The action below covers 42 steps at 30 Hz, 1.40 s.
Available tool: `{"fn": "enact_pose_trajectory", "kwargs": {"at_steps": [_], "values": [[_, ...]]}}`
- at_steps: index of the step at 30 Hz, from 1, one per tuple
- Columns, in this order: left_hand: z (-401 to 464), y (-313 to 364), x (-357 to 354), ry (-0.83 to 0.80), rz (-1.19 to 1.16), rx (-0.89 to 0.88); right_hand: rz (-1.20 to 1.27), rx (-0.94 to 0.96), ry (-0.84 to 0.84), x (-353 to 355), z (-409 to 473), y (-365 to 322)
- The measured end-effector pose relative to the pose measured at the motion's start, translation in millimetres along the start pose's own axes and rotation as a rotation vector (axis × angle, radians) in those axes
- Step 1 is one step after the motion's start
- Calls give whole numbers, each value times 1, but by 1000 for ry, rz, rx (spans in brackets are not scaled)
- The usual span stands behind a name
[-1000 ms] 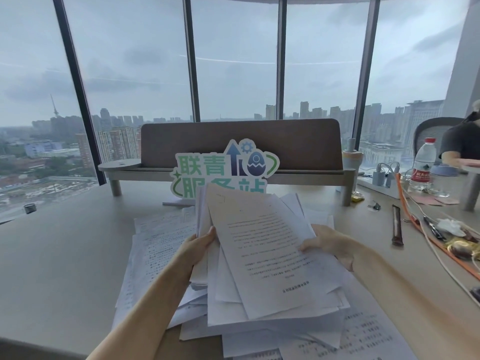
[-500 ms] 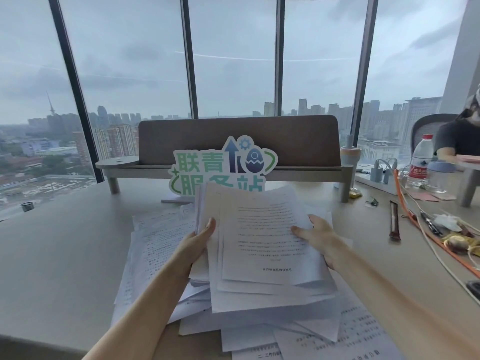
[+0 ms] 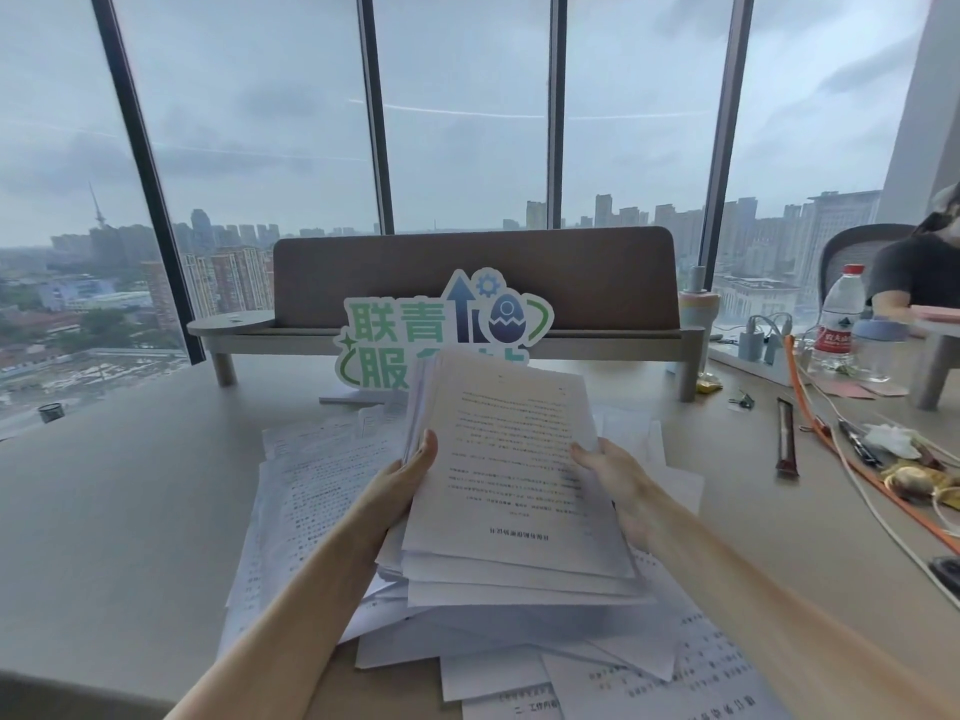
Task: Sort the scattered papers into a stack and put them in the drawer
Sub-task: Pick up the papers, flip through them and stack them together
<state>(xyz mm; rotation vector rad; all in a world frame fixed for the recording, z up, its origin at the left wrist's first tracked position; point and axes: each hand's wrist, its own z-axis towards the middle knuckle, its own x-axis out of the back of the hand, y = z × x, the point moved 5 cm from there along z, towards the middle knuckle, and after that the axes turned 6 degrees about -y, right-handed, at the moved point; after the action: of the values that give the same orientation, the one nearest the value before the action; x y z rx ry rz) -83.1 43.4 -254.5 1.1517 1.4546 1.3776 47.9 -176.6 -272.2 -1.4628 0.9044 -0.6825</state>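
Observation:
A thick bundle of printed white papers (image 3: 509, 459) is tilted up off the desk between both hands. My left hand (image 3: 402, 483) grips its left edge, thumb on top. At the bundle's right edge, my right hand (image 3: 615, 478) presses against it with the fingers underneath. The sheets in the bundle are roughly lined up, their lower edges fanned out. More loose papers (image 3: 311, 491) lie spread on the desk (image 3: 114, 511) under and around the bundle, some reaching the near edge. No drawer is in view.
A green and blue cut-out sign (image 3: 441, 330) stands behind the papers, in front of a brown desk shelf (image 3: 467, 283). At the right lie an orange cable (image 3: 852, 459), pens, a water bottle (image 3: 836, 324) and clutter. Another person (image 3: 919, 272) sits at the far right.
Both hands have pushed the sheets together into a tidier bundle and lifted its far end higher off the desk. The right hand moved in closer to the left.

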Motion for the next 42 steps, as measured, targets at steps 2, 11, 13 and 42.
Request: {"fn": "enact_pose_trajectory", "kwargs": {"at_steps": [2, 11, 13, 42], "values": [[0, -2, 1, 2, -32, 1, 15, -21, -24, -2, -1, 2], [0, -4, -7, -51, -95, 24, -20, 115, 110, 0, -9, -6], [-2, 0, -11, -46, -75, 4, -62, 195, 145, -1, -13, -14], [-34, 41, -19, 55, -120, -434, -684, 1021, 264, -33, -80, -186]]}}
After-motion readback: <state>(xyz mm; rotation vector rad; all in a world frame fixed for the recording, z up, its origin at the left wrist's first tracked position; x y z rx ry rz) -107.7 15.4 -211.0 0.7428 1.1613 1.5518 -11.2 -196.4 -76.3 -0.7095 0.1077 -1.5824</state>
